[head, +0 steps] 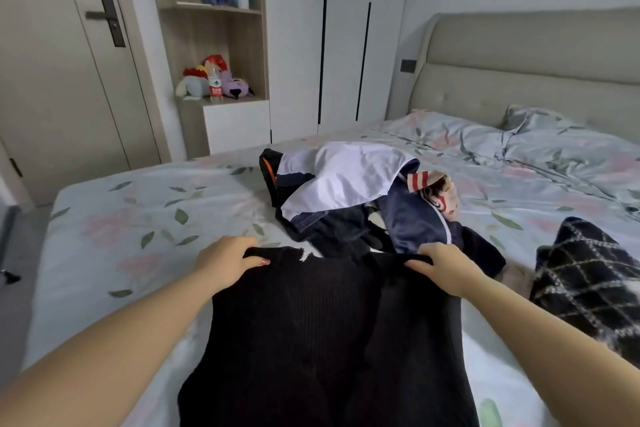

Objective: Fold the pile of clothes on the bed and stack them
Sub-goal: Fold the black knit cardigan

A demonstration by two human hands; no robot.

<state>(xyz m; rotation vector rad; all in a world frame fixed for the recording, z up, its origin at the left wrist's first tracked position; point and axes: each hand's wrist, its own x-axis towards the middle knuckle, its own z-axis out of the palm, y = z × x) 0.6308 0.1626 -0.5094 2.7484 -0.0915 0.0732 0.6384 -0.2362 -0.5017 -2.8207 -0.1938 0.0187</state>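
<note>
**Black sweater [329, 340] gripped at its far edge**

Left hand [225, 263] and right hand [446, 267] each pinch a far corner, fingers [239, 244] curled over the knit, which lies spread on the bed [121, 218]. Best to keep both corners level and taut when folding, clear of the unfolded pile [346, 198] just beyond and the checked garment [588, 281] at right.

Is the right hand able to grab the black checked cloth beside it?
Probably yes. The checked cloth lies just right of the right hand, with nothing between them. But that hand grips the black knit top, so it must let go first.
</note>
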